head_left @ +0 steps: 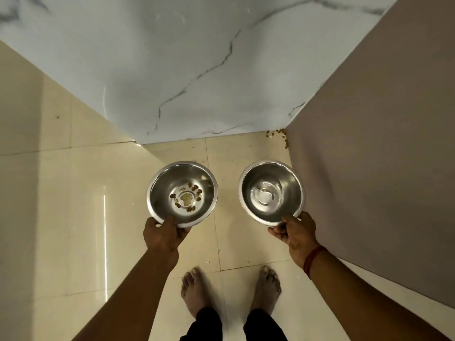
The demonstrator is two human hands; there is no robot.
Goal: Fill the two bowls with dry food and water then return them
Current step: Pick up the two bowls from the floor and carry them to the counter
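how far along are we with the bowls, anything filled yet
Done: only the pickup. In hand: the left hand grips the left bowl, which holds just a few kibble scraps; the right hand grips the right bowl, which looks nearly empty. Left: filling both, then returning them.

1 head-worn wide-angle camera looks steeply down from standing height onto the tiled floor (73, 217).

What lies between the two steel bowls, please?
Only bare beige floor tile shows between the left bowl and the right bowl, in the head view.
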